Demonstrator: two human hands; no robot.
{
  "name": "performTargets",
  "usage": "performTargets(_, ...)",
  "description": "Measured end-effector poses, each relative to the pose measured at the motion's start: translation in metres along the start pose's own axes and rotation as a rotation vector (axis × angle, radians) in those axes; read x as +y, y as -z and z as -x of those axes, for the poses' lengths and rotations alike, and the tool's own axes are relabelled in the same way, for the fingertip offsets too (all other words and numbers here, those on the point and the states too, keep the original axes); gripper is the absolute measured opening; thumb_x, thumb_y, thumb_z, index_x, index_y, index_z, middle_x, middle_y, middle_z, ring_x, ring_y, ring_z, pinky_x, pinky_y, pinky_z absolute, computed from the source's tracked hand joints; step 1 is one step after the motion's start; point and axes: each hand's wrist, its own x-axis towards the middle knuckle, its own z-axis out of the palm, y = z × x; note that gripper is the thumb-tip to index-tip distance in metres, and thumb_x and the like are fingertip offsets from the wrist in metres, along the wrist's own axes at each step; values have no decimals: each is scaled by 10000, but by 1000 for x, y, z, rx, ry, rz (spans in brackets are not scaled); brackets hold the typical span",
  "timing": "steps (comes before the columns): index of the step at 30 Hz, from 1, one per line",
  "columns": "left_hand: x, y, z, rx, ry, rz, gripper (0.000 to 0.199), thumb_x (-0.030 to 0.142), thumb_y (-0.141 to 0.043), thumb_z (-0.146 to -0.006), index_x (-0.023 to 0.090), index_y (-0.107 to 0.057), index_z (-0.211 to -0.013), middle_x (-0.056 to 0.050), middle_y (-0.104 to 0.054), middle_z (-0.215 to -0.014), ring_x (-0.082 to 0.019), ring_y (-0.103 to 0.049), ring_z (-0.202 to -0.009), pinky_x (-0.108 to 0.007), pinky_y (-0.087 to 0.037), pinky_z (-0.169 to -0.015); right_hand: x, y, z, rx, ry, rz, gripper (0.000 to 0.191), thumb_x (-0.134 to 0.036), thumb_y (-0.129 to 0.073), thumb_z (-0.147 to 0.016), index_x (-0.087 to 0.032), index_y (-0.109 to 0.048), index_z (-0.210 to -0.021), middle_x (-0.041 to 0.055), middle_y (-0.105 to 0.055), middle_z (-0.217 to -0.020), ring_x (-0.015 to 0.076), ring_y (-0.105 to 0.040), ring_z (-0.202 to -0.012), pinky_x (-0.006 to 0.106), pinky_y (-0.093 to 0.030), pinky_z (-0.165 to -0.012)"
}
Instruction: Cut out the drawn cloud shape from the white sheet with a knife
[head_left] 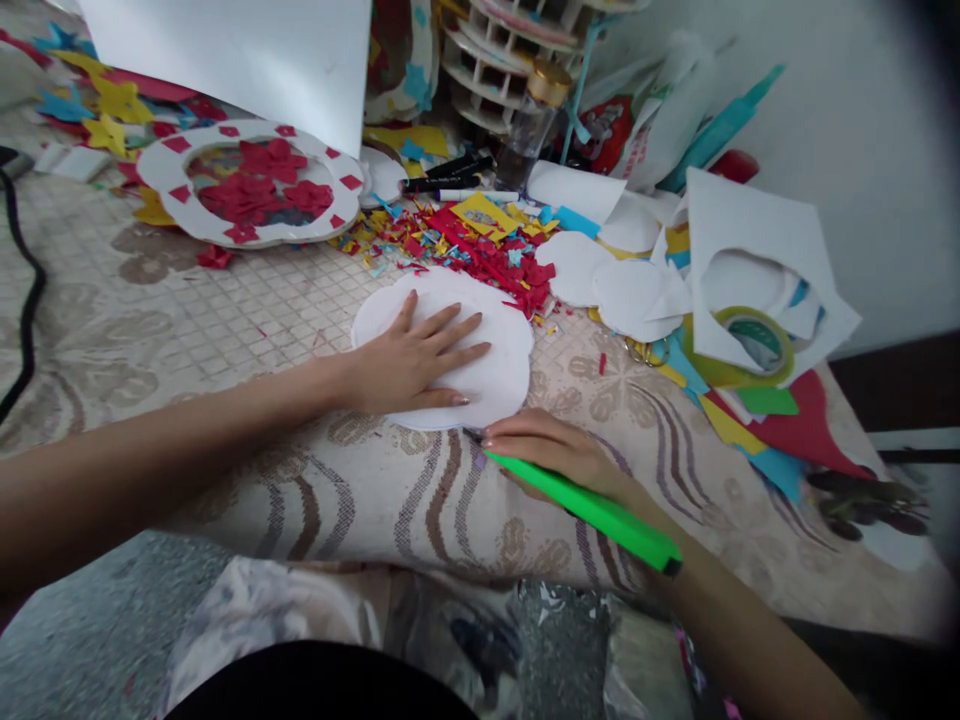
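A white cloud-shaped piece with a scalloped edge lies flat on the patterned tablecloth. My left hand is spread on top of it, palm down and fingers apart, covering its left and middle part. In my right hand is a slim bright green utility knife, its dark end pointing away from me. Its narrow dark tip meets the near edge of the white piece; the fingers partly hide how it touches.
Red, yellow and blue scraps lie beyond the piece. A white scalloped frame with red flowers stands left; a glass bottle is behind. At right are white cut-outs, a tape roll and dark-handled scissors.
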Motion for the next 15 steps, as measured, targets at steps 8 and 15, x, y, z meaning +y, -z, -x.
performTargets(8, 0, 0, 0, 5, -3, 0, 644, 552, -395, -1004, 224, -281, -1545, -156, -154, -1636, -397, -181, -1497, -745, -102, -1120, -1, -2, 4, -32, 35, 51, 339, -134, -540, -981, -195, -566, -1314, 112, -650, -1264, 198, -622, -1166, 377, -550, -970)
performTargets(15, 0, -1, 0, 18, 3, -5, 628, 554, -400, -1001, 243, -296, -1537, -145, -176, -1637, -383, -192, -1497, -725, -101, -1134, 2, -1, 2, 70, -10, -113, 359, -127, -589, -942, -205, -576, -1292, 92, -669, -1205, 152, -662, -1114, 265, -559, -952)
